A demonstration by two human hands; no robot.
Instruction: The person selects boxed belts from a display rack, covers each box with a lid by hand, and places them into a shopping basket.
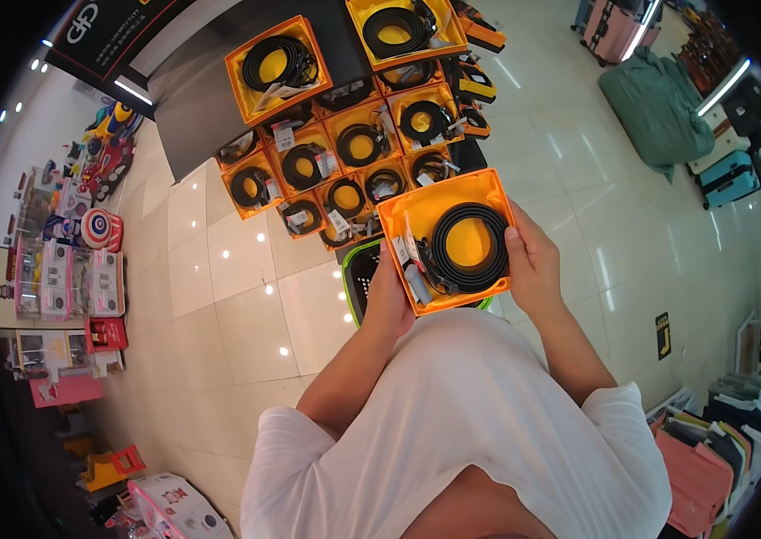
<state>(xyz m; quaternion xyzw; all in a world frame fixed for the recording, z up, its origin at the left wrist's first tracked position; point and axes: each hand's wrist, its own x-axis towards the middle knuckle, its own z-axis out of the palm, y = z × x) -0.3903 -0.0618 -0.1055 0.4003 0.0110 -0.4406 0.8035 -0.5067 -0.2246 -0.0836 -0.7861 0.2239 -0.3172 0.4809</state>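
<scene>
Between my two hands I hold an open orange box [496,190] in front of my body. A coiled black belt [439,247] lies in it on yellow lining, with a grey tag and white labels at its left side. My left hand [387,292] grips the box's left edge, its fingers partly hidden. Around the right edge closes my right hand [533,260], with the thumb on the rim. Just beyond stands a display of similar boxed belts [360,144], some raised on top, such as the upper left belt box [235,72].
A black basket with a green rim [351,296] sits below the held box, partly hidden. Toy machines [57,283] line the left side. A green covered bundle [654,108] and a blue suitcase [729,178] stand at right. Folded clothes [695,476] hang lower right.
</scene>
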